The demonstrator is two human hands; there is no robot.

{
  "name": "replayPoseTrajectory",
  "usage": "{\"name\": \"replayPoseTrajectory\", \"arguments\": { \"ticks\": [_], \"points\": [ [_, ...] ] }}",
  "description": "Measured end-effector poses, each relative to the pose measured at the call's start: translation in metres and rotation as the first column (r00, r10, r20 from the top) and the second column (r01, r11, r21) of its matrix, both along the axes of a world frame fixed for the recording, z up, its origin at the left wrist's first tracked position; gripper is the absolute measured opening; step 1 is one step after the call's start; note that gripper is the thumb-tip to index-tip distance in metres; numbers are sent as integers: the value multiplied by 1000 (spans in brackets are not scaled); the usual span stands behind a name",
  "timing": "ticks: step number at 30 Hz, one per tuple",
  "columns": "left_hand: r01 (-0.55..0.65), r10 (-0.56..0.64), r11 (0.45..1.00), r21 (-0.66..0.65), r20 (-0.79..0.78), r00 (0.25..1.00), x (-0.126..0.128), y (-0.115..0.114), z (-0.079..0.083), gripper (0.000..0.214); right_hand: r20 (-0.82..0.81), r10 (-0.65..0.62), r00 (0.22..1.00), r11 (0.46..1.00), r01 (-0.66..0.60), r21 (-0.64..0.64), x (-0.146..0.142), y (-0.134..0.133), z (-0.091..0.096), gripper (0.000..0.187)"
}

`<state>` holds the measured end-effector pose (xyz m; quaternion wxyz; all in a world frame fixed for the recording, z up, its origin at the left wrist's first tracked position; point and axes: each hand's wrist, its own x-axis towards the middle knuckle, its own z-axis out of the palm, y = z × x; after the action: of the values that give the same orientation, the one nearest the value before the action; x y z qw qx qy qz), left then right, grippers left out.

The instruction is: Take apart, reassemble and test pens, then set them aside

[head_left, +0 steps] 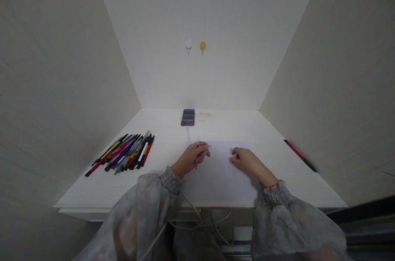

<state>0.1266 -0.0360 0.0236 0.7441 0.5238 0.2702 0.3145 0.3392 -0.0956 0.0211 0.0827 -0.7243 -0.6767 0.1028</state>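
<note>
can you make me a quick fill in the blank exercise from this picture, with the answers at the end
1. A slim piece is held in the person's ____ hand.
2. The heap of pens lies to the ____ of the paper.
3. The lone pen by the right wall is black and ____.
4. The number of hooks on the back wall is ____.

Missing words: left; left; red; two.
</note>
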Motion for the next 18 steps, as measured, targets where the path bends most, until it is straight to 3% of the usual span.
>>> {"name": "replayPoseTrajectory", "arguments": {
  "ticks": [8, 10, 12, 13, 15, 17, 18],
  "points": [
    [74, -74, 997, -24, 23, 997, -1, -2, 3, 23, 96, 2, 995, 999, -7, 44, -8, 4, -5, 26],
    [90, -89, 995, -34, 33, 995, -1, -3, 5, 22, 22, -10, 1000, 992, 7, 123, -10, 5, -2, 25],
    [99, -98, 994, -40, 31, 995, -2, -4, 6, 23, -175, 27, 984, 978, 10, 209, -14, 6, 2, 27],
    [102, -101, 994, -41, 29, 994, -2, -4, 6, 23, -312, 82, 947, 972, -8, 233, -17, 7, 4, 29],
    [109, -107, 993, -44, 32, 994, -2, -4, 5, 24, -571, 235, 787, 960, -95, 264, -26, 8, 5, 33],
    [113, -111, 992, -48, 42, 993, -3, -3, 3, 24, -690, 365, 625, 928, -183, 326, -36, 8, 4, 37],
    [116, -114, 992, -49, 49, 992, -3, -2, 2, 24, -700, 398, 593, 915, -197, 353, -40, 8, 3, 35]
  ]
}}
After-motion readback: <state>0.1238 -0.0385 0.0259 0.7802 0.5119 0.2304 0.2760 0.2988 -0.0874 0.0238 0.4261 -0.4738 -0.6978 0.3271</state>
